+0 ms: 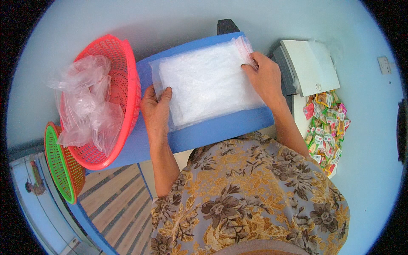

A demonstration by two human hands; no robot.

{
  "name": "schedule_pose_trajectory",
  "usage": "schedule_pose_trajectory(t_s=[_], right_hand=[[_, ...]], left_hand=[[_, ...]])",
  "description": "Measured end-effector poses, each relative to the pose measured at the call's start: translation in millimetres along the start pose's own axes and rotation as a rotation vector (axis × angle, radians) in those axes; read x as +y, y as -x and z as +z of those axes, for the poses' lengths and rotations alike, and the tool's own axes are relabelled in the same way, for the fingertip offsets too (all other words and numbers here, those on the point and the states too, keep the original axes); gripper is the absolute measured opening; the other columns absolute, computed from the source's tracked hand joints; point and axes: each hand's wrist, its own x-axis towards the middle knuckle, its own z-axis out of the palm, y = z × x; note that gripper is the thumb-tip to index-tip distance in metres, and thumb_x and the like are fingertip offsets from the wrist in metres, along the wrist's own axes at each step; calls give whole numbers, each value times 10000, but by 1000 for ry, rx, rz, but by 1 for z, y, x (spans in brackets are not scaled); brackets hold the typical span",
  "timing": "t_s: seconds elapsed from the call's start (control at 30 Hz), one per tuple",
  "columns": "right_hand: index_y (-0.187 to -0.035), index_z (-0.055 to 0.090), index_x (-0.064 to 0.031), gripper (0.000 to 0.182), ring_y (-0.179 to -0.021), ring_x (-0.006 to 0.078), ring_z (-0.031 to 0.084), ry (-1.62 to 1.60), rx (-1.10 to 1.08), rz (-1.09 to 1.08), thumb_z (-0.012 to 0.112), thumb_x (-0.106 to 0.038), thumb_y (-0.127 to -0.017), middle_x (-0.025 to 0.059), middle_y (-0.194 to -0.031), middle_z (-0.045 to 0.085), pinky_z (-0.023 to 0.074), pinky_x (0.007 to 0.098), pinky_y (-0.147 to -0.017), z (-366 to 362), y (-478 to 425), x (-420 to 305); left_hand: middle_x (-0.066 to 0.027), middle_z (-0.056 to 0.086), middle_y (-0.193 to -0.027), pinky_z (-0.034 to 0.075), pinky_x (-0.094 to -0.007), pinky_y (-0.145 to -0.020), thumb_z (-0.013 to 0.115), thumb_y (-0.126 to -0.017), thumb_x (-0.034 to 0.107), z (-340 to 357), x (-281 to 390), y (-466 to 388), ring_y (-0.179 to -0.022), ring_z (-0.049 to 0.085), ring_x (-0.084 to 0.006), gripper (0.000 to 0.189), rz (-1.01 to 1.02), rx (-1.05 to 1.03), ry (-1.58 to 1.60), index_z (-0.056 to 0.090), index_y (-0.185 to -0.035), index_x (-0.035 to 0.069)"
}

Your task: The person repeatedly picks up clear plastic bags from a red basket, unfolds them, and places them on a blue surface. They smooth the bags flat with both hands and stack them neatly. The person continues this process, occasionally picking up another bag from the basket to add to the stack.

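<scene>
A flat stack of clear plastic zip bags lies on a blue table, with reddish zip strips at its upper right corner. My left hand grips the left edge of the stack, thumb on top and fingers mostly hidden beneath. At the right edge, near the zip strips, my right hand holds the stack between thumb and fingers. Left of my left hand, a red plastic basket is tilted and holds crumpled clear plastic bags.
A green plastic basket inside an orange one stands at the far left. On the right are a white box-like object and a pile of small colourful packets. A slatted wooden surface shows at lower left. A wall socket is at far right.
</scene>
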Motion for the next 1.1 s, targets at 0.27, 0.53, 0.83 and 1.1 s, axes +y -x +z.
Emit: schedule_pose_trajectory(t_s=[0.27, 0.53, 0.83, 1.1], right_hand=[[-890, 621, -25, 146, -822, 332, 623, -220, 119, -269, 684, -102, -785, 138, -855, 627, 501, 397, -723, -17, 13, -2], [-926, 620, -34, 127, -810, 307, 637, -398, 50, -431, 641, -20, -802, 118, -914, 652, 511, 369, -723, -24, 26, -4], [-955, 631, -24, 162, -728, 184, 629, -513, -23, -173, 678, -48, -803, 104, -834, 644, 493, 301, -662, -39, 35, -4], [-1010, 638, -32, 207, -785, 84, 566, -763, -96, -60, 688, -36, -808, 5, -861, 617, 467, 244, -714, -65, 37, 17]], left_hand=[[-65, 669, -924, 469, -257, -696, 649, -836, 33, -2, -5, 2, -768, 591, -107, 220, 11, -37, 22, 612, -1046, -23], [-55, 664, -920, 457, -251, -689, 670, -837, 64, -4, -11, 0, -770, 579, -101, 261, 11, -38, 12, 610, -1076, -24], [38, 537, -758, 422, -229, -616, 558, -962, 337, -8, -9, -3, -661, 483, -72, 286, -84, -23, 12, 615, -950, 57], [35, 564, -770, 475, -252, -589, 552, -963, 286, -3, -12, 0, -675, 530, -79, 235, -147, 84, 243, 605, -1004, 61]])
